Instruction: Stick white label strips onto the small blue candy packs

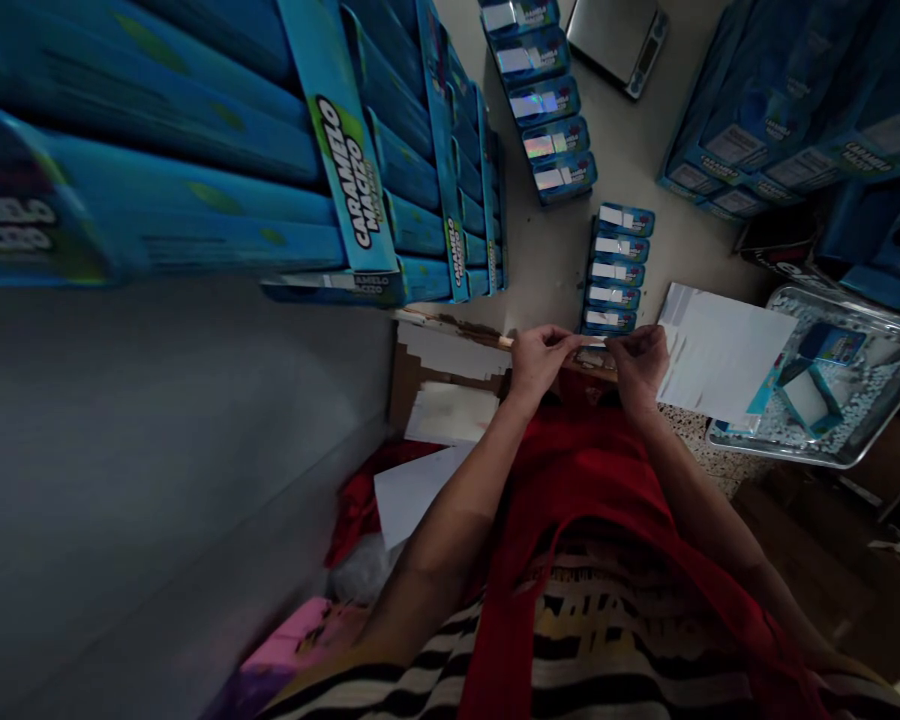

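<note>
Your left hand and right hand pinch a small white strip between them, near end of the small-box row, bench. Judged light, thin, easily creased; grip by opposite ends, lightly.

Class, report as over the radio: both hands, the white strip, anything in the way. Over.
Left hand pinching white strip. Right hand at its other end, grip unclear. Strip by near blue boxes; no obstruction seen.
</note>
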A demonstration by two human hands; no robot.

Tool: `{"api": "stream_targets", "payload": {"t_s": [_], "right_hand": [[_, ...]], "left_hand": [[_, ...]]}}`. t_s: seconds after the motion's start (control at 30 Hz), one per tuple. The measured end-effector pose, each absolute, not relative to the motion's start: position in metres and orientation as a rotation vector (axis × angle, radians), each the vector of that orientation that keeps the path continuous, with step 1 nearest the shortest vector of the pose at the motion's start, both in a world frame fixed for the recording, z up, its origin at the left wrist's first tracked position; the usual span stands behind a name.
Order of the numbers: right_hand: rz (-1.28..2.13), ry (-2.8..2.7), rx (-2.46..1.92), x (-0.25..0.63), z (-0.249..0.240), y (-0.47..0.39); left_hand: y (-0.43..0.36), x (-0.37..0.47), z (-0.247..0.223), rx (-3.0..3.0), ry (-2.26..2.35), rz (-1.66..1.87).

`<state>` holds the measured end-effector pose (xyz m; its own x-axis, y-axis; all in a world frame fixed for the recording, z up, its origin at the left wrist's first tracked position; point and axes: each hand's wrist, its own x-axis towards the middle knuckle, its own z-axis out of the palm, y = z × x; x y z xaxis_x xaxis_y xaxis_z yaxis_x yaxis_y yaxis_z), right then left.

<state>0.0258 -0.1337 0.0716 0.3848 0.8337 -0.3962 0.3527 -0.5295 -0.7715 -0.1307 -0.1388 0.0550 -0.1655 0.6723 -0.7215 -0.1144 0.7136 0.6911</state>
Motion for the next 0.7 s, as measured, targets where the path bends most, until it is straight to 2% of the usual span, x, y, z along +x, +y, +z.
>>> {"api": "stream_targets", "payload": {"t_s": [0.3,0.47,0.6,0.7], "right_hand": [[0.943,-1.164,-2.361,0.041,0.068,-0.123],[1.198,-1.036,-2.172,0.053,0.058,-0.125],[1.546,-1.015,-2.068,0.079,0.058,-0.11],[1.561,-0.967,-1.925,0.09,0.051,-0.088]], "left_hand": [[-0.135,-0.127,0.016,0.012,1.415,0.645],[-0.131,-0.12,-0.006,0.021,1.485,0.648],[-0.125,-0.116,-0.002,0.201,1.682,0.838],[-0.112,-0.106,0.009,0.355,1.681,0.969]]}}
